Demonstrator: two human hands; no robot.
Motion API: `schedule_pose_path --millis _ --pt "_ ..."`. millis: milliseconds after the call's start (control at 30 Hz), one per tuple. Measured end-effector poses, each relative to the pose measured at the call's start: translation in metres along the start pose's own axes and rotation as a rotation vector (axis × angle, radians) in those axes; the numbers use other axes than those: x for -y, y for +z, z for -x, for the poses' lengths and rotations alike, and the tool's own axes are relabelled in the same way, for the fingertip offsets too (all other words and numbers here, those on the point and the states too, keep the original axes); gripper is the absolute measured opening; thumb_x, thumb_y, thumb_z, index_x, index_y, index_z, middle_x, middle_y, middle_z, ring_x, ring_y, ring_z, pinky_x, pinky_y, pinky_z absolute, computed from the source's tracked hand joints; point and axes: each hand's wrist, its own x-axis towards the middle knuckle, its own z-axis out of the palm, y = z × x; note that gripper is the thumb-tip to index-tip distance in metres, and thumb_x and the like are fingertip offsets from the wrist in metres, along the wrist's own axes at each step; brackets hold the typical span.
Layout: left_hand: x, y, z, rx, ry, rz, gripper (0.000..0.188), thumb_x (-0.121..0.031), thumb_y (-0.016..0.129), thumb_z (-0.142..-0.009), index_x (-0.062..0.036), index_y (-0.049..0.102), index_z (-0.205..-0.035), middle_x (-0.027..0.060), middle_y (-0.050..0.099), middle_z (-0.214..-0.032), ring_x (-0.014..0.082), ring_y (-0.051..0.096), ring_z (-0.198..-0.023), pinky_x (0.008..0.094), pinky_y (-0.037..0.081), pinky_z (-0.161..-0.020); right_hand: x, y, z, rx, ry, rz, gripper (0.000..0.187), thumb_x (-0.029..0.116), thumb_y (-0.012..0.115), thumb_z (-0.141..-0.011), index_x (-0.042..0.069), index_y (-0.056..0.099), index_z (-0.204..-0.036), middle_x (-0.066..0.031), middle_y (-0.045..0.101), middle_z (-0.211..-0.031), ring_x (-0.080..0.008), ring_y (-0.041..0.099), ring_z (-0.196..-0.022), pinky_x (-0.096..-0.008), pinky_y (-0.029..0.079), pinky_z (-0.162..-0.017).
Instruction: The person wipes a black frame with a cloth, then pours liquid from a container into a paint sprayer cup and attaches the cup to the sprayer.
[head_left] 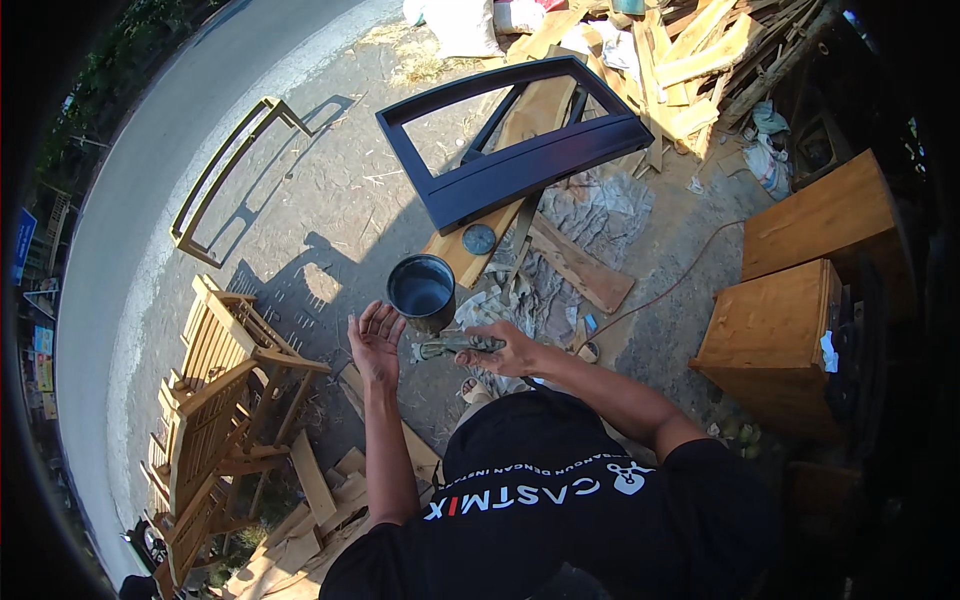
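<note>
Right hand (505,350): wrapped around the spray gun (436,347), which was held low before the body.
Cup (432,319): carried above the gun, mouth upward, presumably so that nothing was spilled.
Left hand (377,340): nothing was grasped; palm turned up beside the cup, perhaps for steadying; contact could not be told.
Round disc (479,238): laid on the plank (461,263), seemingly within reach.
Dark frame (545,172): set over the plank, probably for clearance from the ground.

Slatted chairs (203,428) (perhaps stacked) stand near planks (313,480).
</note>
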Motion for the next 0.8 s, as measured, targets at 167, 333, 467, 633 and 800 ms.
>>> schedule_pose_path --millis 167,333,467,633,800 --pt "0.012 0.02 -0.01 0.023 -0.028 -0.045 0.061 -0.055 0.043 -0.107 -0.0021 0.063 -0.13 0.0144 0.069 -0.121 0.0296 0.065 -0.12 0.0459 0.051 -0.104 0.018 -0.022 0.012 -0.011 0.036 0.149 0.03 0.007 0.075 -0.094 -0.005 0.071 -0.121 -0.0098 0.078 -0.103 -0.0055 0.066 -0.095 -0.0235 0.054 -0.082" --pt "0.041 0.06 -0.028 0.058 -0.059 -0.108 0.061 -0.055 0.043 -0.107 -0.0016 0.063 -0.129 0.0136 0.068 -0.122 0.0285 0.064 -0.118 0.0452 0.051 -0.103 0.011 -0.066 0.022 -0.057 0.057 -0.099 0.028 0.004 0.073 -0.095 -0.004 0.071 -0.121 -0.0103 0.078 -0.101 -0.0116 0.071 -0.098 -0.0253 0.056 -0.086" --pt "0.074 0.095 -0.043 0.007 -0.057 -0.152 0.059 -0.055 0.044 -0.107 -0.003 0.063 -0.129 0.0115 0.068 -0.121 0.0259 0.065 -0.114 0.0451 0.051 -0.101 -0.011 -0.119 0.02 -0.059 0.098 0.208 0.031 0.013 0.077 -0.094 -0.003 0.072 -0.12 -0.011 0.079 -0.095 -0.0128 0.072 -0.096 -0.0312 0.056 -0.085" --pt "0.114 0.141 -0.052 -0.15 -0.067 -0.109 0.044 -0.053 0.056 -0.103 -0.0118 0.067 -0.111 0.003 0.069 -0.103 0.0207 0.066 -0.098 0.041 0.054 -0.09 0.0 -0.192 0.018 -0.019 -0.012 0.123 0.045 0.037 0.08 -0.092 0.0 0.074 -0.117 -0.017 0.078 -0.092 -0.0182 0.073 -0.085 -0.0358 0.055 -0.08" --pt "0.143 0.194 -0.061 -0.211 -0.034 -0.093 0.045 -0.052 0.053 -0.104 -0.0107 0.065 -0.117 0.0049 0.068 -0.11 0.0208 0.065 -0.103 0.0405 0.052 -0.092 0.0 -0.269 0.026 0.081 -0.021 0.135 0.056 0.05 0.079 -0.09 -0.001 0.074 -0.113 -0.0231 0.075 -0.089 -0.032 0.073 -0.077 -0.0407 0.054 -0.076"
